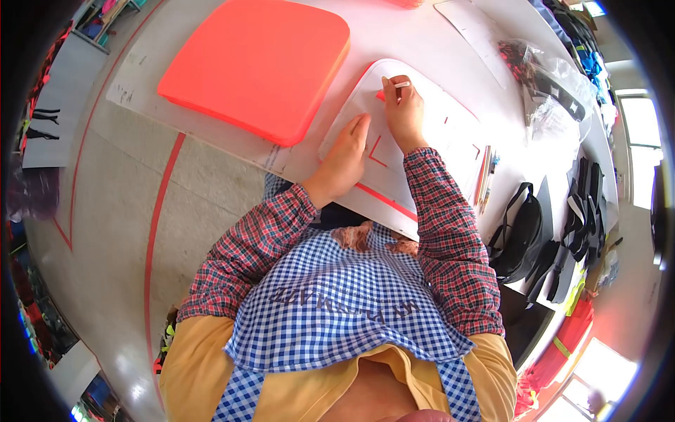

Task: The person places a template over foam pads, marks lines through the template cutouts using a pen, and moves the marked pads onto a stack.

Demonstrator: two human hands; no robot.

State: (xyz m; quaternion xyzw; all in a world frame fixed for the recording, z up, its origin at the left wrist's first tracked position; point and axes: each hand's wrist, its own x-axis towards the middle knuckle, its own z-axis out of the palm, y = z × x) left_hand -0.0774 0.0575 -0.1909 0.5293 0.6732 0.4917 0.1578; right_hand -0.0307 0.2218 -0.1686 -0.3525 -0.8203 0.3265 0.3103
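Observation:
My right hand [404,116] is closed on a thin white stick [401,85], pen-like, over a white rounded panel [436,123]. Under the panel an orange-red layer shows along its edges, and red corner marks show on its face. At the panel's left edge lies my left hand [344,160], its fingers stretched out and holding nothing. Left of both hands sits a thick stack of orange-red rounded sheets [256,67].
Clear plastic bags [555,98] lie at the table's right. Nearer are several pens or thin tools [486,179], a black bag [520,235] and black straps [582,211]. The table's edge [211,144] runs before me, above the grey floor.

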